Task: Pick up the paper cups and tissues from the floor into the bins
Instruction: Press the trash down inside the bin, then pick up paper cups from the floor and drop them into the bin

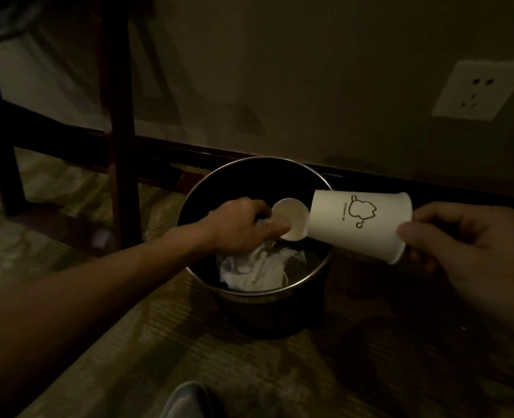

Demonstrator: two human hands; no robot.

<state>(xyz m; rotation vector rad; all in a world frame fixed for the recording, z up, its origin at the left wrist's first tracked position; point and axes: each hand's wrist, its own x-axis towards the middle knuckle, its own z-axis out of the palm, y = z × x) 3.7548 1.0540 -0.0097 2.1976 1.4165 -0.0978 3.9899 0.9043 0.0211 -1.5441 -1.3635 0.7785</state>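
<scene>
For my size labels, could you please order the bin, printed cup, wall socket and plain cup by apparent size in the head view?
Largest: bin.
Next: printed cup and wall socket look alike, so unranked; the socket is farther away.
Smallest: plain cup, partly hidden.

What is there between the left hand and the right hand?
In the head view, two paper cups: a plain cup held by the left hand, and a printed cup held by the right hand.
</scene>
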